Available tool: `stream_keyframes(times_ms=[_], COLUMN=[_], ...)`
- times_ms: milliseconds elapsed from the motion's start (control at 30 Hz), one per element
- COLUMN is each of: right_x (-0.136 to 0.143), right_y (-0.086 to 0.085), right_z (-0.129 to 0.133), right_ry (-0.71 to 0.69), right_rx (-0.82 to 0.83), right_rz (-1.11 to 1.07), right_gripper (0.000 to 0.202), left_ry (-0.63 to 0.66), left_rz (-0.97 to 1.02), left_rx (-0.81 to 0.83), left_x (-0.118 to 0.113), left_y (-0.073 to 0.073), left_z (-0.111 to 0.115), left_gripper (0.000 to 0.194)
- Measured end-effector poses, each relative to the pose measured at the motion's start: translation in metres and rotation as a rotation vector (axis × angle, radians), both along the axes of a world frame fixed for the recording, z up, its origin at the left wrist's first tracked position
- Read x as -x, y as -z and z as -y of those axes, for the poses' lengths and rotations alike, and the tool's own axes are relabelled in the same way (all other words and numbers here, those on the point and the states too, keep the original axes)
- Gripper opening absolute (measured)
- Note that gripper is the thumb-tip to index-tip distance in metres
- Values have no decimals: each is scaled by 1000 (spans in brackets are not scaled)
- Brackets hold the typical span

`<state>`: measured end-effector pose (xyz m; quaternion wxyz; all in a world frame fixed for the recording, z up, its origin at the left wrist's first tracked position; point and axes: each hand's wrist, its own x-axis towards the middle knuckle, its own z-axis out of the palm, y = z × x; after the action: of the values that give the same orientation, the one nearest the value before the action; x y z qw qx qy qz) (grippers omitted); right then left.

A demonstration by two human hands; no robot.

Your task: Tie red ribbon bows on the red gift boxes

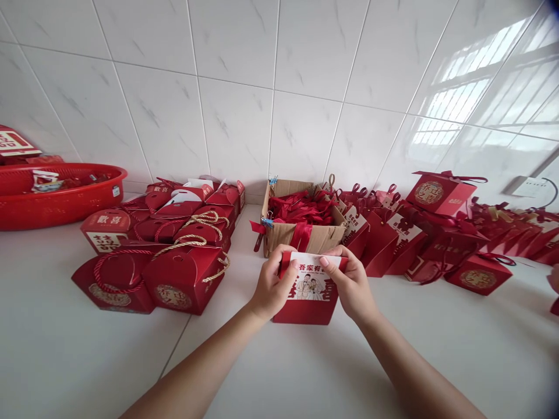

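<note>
Both my hands grip the top of a red gift box (305,311) with a white printed panel showing a couple. My left hand (276,282) closes on its upper left edge, thumb on the front. On the upper right edge, my right hand (349,280) has its thumb pressed on the panel, fingers behind. The box faces me, roughly upright. Just behind it stands a cardboard box (279,234) holding a heap of red ribbons (301,208); some strips hang over its rim, and blue clips sit on its left side.
Left are red boxes (183,276) with rope handles and a red plastic basin (56,201) with small packets. Right stand several ribbon-tied red boxes (441,195), some stacked. A tiled wall (236,128) closes the back. Part of another hand (554,279) shows at the right edge.
</note>
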<state>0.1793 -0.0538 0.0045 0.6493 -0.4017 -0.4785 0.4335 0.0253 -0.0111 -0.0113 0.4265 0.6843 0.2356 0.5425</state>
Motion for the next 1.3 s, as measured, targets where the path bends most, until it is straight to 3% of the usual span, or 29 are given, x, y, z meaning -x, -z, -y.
stream_keyframes(times_ms=[200, 533, 833, 1200, 1300], right_x=[0, -1, 0, -3, -11], right_y=[2, 6, 7, 11, 3], right_z=[0, -3, -3, -3, -5], right_ry=[-54, -38, 3, -17, -51], right_rx=[-18, -33, -99, -59, -65], right_rz=[-29, -21, 38, 70, 106], right_gripper=[27, 28, 24, 27, 35], left_ry=[-51, 110, 90, 44, 50], left_rz=[-4, -24, -22, -16, -12], left_rx=[45, 235, 214, 213, 220], left_x=[2, 2, 3, 2, 2], left_y=[-8, -11, -13, -10, -10], left_z=[2, 2, 4, 4, 3], left_gripper=[21, 26, 24, 27, 25])
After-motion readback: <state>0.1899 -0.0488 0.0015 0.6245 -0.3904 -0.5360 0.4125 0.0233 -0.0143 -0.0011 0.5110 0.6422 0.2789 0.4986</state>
